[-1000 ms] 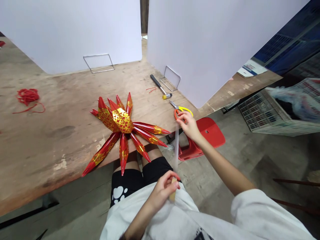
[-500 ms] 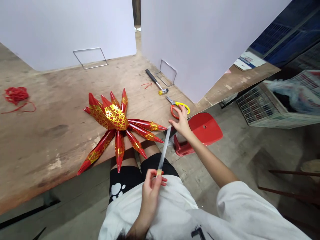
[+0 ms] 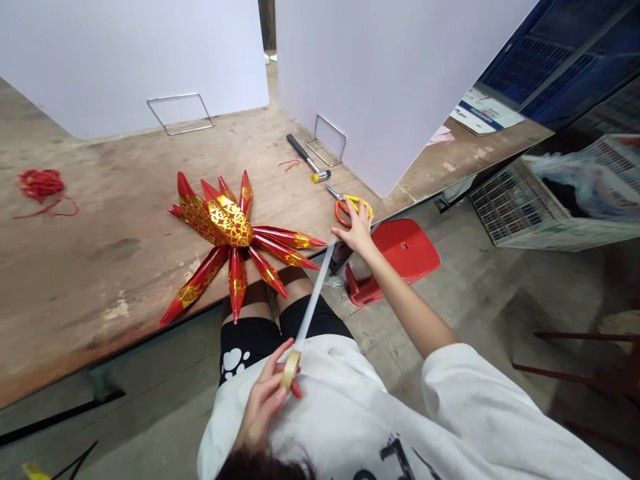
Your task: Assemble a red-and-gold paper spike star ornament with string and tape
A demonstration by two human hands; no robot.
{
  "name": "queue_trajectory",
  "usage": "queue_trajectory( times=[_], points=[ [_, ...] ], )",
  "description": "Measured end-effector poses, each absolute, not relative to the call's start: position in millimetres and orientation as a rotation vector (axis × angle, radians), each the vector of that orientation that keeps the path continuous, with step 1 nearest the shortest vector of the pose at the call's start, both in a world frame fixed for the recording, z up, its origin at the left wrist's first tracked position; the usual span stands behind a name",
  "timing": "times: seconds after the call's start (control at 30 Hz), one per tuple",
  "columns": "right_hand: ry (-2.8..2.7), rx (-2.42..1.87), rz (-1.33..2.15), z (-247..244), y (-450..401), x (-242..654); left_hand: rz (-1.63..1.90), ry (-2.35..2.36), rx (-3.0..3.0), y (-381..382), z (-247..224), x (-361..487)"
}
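My left hand (image 3: 264, 404) holds a narrow roll of clear tape (image 3: 291, 369) low over my white shirt. A long strip of that tape (image 3: 313, 300) runs up from the roll to my right hand (image 3: 356, 231), which pinches its far end at the workbench edge. My right fingers lie just beside orange-and-yellow scissors (image 3: 347, 210). To the left of that hand, a red-and-gold foil ornament with several long spikes (image 3: 223, 227) rests on the bench, its nearest points overhanging the edge.
A small black-handled hammer (image 3: 306, 159) and wire stands (image 3: 326, 141) lie on the worn wooden bench (image 3: 100, 260) before white boards (image 3: 390, 80). Red cord (image 3: 43, 187) lies at left. Below right are a red stool (image 3: 400, 260) and a crate with plastic bags (image 3: 555, 200).
My left hand has moved down and away from my right hand, and a longer strip of tape now stretches between them. My right hand stays near the scissors, and the view has shifted slightly.
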State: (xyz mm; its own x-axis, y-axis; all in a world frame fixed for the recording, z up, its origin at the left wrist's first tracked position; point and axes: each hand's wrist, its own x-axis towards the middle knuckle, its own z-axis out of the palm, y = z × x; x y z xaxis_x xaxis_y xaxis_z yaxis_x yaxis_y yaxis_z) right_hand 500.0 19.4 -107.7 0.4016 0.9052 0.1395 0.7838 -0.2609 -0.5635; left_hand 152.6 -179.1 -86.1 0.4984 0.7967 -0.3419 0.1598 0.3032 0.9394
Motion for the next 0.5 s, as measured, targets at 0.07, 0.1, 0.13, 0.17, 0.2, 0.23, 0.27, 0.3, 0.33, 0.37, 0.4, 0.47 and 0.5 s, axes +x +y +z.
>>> queue_trajectory(
  times=[0.07,0.1,0.13,0.17,0.2,0.23,0.27,0.3,0.33,0.37,0.4,0.47,0.5],
  points=[
    [-1.432,-2.107,0.276,-109,19,501,0.515,1.125,1.309,-174,-83,138],
    [-1.431,-2.113,0.276,-109,20,501,0.504,1.203,1.361,-171,-81,132],
    [-1.43,-2.116,0.276,-110,20,502,0.497,1.275,1.41,-169,-79,128],
    [-1.431,-2.115,0.277,-111,20,502,0.498,1.319,1.447,-167,-78,125],
    [-1.432,-2.106,0.278,-112,20,503,0.511,1.324,1.464,-165,-77,123],
    [-1.434,-2.093,0.279,-112,21,503,0.537,1.287,1.449,-164,-77,122],
    [-1.436,-2.081,0.281,-112,21,504,0.585,1.221,1.392,-164,-77,122],
    [-1.438,-2.075,0.284,-113,21,504,0.643,1.138,1.295,-165,-78,123],
    [-1.44,-2.076,0.288,-112,21,504,0.688,1.052,1.171,-167,-79,123],
    [-1.441,-2.084,0.291,-112,21,504,0.717,0.982,1.037,-170,-80,123],
    [-1.443,-2.095,0.294,-111,21,504,0.73,0.936,0.918,-172,-82,122],
    [-1.447,-2.115,0.301,-110,20,504,0.695,0.906,0.794,-177,-84,116],
    [-1.449,-2.118,0.305,-110,20,504,0.651,0.928,0.79,-178,-84,112]
  ],
)
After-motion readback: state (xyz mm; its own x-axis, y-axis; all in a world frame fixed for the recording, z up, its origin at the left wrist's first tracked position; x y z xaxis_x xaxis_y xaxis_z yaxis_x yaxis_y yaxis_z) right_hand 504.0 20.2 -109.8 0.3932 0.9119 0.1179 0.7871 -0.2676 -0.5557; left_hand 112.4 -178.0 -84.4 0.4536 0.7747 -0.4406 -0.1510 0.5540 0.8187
